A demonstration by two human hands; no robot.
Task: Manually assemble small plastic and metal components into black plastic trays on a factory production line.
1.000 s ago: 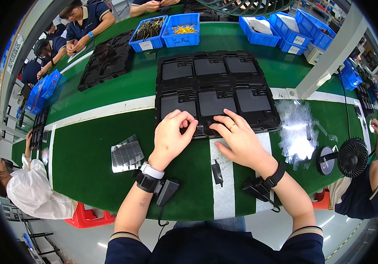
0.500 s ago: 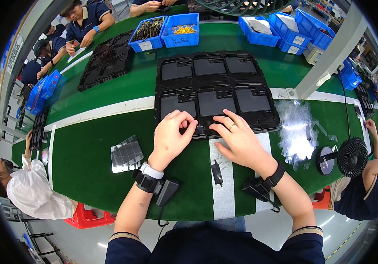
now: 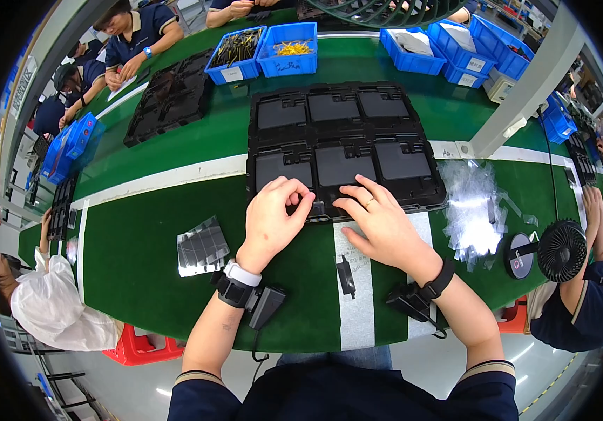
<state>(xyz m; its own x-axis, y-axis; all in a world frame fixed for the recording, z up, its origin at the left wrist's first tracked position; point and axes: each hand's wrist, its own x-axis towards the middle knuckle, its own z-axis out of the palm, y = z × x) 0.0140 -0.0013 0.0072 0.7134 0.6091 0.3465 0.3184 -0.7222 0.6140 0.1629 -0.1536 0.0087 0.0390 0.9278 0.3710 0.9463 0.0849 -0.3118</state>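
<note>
A black moulded tray (image 3: 417, 191) with six dark rectangular pockets lies on the green table in front of me. My left hand (image 3: 271, 219) rests at its near edge below the left pocket. Its thumb and fingers curl into a pinch, and what they pinch is hidden. My right hand (image 3: 380, 223) lies beside it with its fingers spread flat over the tray's near middle rim, touching it. A small black part (image 3: 346, 274) sits on the white strip (image 3: 357, 316) between my wrists.
A bag of grey sheets (image 3: 202, 245) lies to the left. Clear films (image 3: 473, 207), a round black disc (image 3: 521, 255) and a small fan (image 3: 562, 250) are at the right. Blue bins (image 3: 289, 59) and another black tray (image 3: 172, 95) stand farther back. Co-workers sit around the table.
My hands have stayed in place. The co-worker at the right has shifted and raised an arm; the person at the far left has moved a hand a little.
</note>
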